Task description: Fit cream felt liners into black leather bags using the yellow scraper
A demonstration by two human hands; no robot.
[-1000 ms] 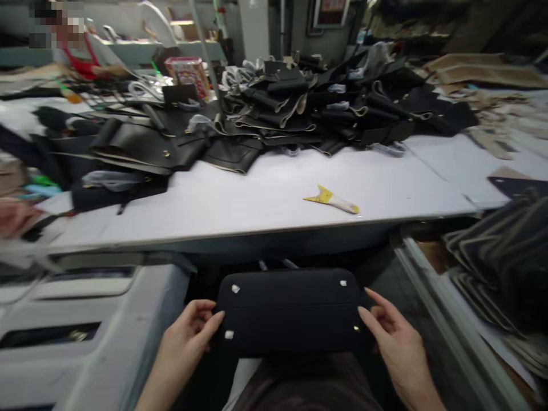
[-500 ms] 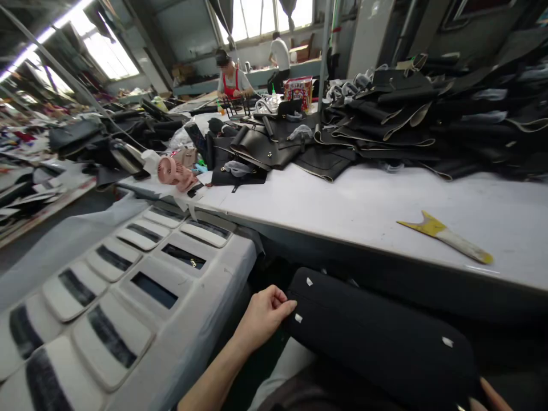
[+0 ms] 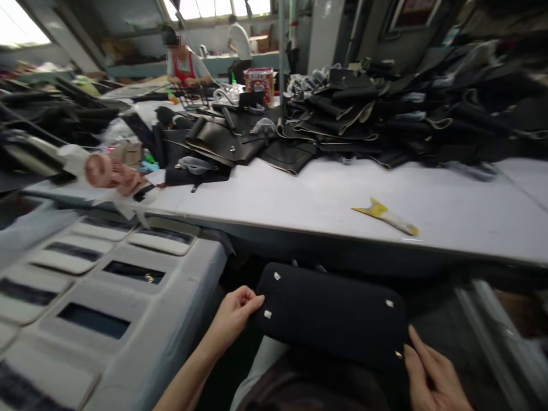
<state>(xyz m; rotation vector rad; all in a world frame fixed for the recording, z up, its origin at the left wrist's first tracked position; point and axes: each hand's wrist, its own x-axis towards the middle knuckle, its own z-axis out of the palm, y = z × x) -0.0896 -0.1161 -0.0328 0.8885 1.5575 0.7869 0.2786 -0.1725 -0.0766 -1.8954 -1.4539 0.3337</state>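
A long black panel (image 3: 329, 317) with rounded corners lies across my lap, a small whitish tab near each corner. My left hand (image 3: 233, 314) pinches its left end between thumb and fingers. At the opposite end, my right hand (image 3: 432, 371) grips the lower right corner, thumb on top near one tab; the fingers underneath are hidden. Left of my left arm is a grey-white covered surface (image 3: 171, 297), on which pale pieces with dark strips (image 3: 72, 254) lie in rows.
Ahead runs a white worktable (image 3: 274, 197) bearing a yellow notched scraper (image 3: 385, 216), a pink fan (image 3: 111, 173) and heaps of black leather pieces (image 3: 342, 111). Two people are farther back, one wearing a red apron (image 3: 184, 67). Blurred metal bars (image 3: 496, 337) stand at the right.
My view has swung to the right, so the table and rows of pieces appear farther left. More of my right hand shows at the panel's end. Both hands keep their hold.
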